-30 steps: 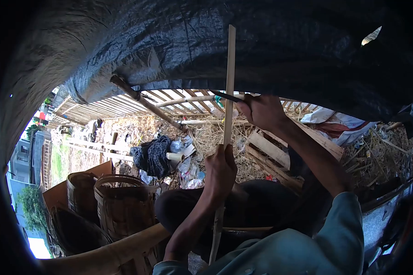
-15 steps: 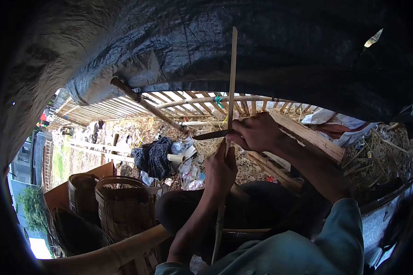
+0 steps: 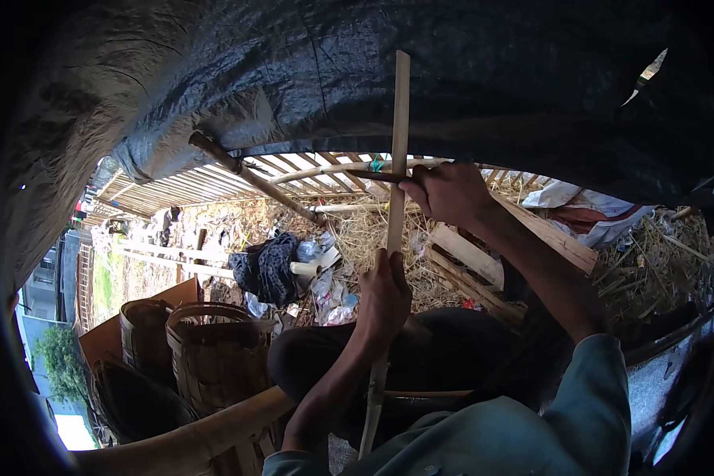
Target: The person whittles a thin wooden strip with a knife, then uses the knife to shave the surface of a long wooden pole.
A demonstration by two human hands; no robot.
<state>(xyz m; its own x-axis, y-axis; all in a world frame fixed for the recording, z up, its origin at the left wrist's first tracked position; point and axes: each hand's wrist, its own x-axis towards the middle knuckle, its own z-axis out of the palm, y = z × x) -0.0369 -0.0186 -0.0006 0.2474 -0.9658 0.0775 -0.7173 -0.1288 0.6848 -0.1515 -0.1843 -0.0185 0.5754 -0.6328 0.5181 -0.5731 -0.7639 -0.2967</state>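
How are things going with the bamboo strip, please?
Left hand gripping bamboo strip upright. Right hand holding knife across it. Black tarp overhead.

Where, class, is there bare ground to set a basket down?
Barest is the dirt between fence and cloth, though poles lie there. Crowded: baskets at lower left, litter right of the cloth, planks under the right hand with the knife; left hand grips the strip.

Left hand (image 3: 382,297) clenched low, right hand (image 3: 450,193) clenched higher.
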